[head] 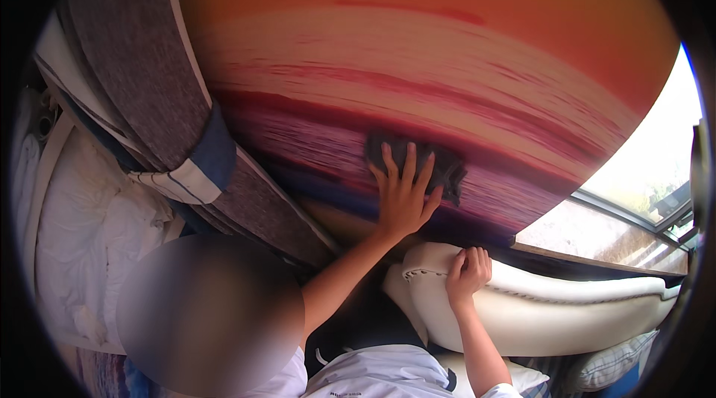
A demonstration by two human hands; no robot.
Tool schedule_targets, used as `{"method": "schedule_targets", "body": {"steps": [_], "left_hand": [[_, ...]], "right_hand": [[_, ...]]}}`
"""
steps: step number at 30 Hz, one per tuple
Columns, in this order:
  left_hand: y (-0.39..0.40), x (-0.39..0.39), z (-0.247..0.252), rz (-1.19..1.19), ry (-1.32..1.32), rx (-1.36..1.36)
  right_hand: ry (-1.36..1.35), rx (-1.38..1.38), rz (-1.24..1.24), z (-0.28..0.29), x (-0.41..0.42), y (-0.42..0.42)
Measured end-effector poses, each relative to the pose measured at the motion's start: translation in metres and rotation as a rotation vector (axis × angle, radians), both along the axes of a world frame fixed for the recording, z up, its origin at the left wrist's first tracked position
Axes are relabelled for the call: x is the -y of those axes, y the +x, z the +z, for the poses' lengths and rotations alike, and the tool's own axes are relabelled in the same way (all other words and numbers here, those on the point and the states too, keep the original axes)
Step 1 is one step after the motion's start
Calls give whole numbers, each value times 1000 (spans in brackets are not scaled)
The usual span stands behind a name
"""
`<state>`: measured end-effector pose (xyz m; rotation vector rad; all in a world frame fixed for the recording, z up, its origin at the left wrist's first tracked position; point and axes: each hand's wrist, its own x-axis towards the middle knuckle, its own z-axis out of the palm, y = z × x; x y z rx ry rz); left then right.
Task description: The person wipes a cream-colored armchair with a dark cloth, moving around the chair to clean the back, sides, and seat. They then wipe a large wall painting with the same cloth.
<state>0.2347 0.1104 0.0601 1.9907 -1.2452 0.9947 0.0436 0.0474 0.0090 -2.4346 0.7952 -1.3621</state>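
My left hand (405,191) is spread flat with its fingers apart, pressing a dark grey cloth (453,171) against a large panel (436,85) printed with orange, red and purple streaks. Part of the cloth lies hidden under the palm and fingers. Lower and to the right, my right hand (471,272) rests with curled fingers on the top edge of a cream upholstered backrest (548,314) with a row of studs along its seam. Whether those fingers grip the edge is hard to tell.
A grey-brown curtain (134,51), gathered by a blue and white tieback (215,169), hangs at the left. Beyond it lies white bedding (100,230). A window (643,174) with a sill stands at the right. A checked cushion (615,361) lies at the lower right.
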Motion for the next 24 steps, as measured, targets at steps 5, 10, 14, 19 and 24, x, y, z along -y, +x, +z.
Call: {"method": "schedule_targets", "body": {"steps": [5,10,14,19,24], "left_hand": [[38,8,94,37,-194,185],[54,-8,157,100,-342,96],[13,-1,32,98,73,140],[-41,62,76,33,-7,151],[-69,88,224,6,-209,217]], "right_hand": [[73,-4,30,6,-4,-1],[-14,33,-1,3,1,-1],[4,37,28,5,-7,3],[-13,55,-14,2,6,-6],[40,96,-11,5,-2,-3]]}}
